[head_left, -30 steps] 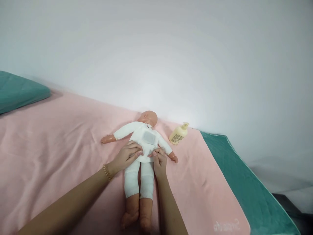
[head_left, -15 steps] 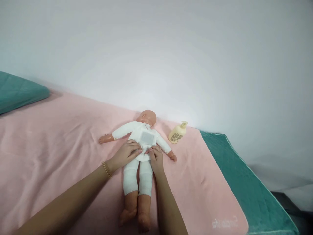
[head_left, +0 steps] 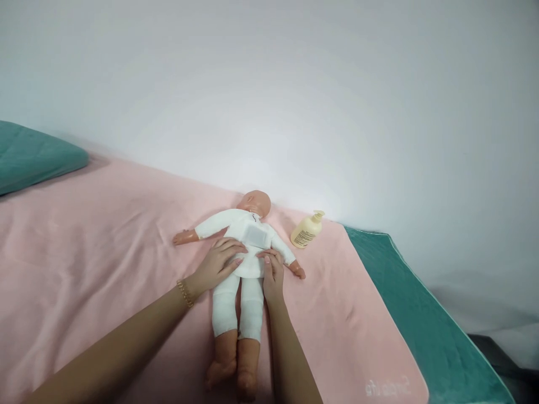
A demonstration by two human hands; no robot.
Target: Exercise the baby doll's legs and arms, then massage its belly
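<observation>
"Head view, read from the left: green pillow (head_left: 40, 157) on the pink blanket (head_left: 105, 224), then the person's left hand (head_left: 217, 262), resting on the doll (head_left: 249, 269)."

"How far along, would you log?"

"Under way, in my judgement. Done: doll laid out lengthwise on the blanket, arms spread; a hand placed on either side of its white torso, just below the grey patch (head_left: 255, 236). Left over: contact work on the torso looks unfinished, as neither hand is lifted clear. How much remains, I cannot tell from my station."

"Pose, left side first?"

"Left forearm (head_left: 122, 348), gold bracelet (head_left: 185, 293) at the wrist, slants in from the lower left. Palm down, fingers extended and slightly parted, thumb apart on the near side. I see nothing gripped."

"And the right?"

"Right forearm (head_left: 292, 350) rises steeply beside the doll's leg. Right hand (head_left: 274, 276) is turned more on edge, fingers bent inward over the torso, thumb close to them. Whether cloth is pinched there, I cannot tell."

"Farther right?"

"Yellow pump bottle (head_left: 306, 232) near the doll's outstretched arm, touched by neither hand. Then green sheet (head_left: 404, 280); at the edge, something dark (head_left: 501, 353), unidentified."
</observation>
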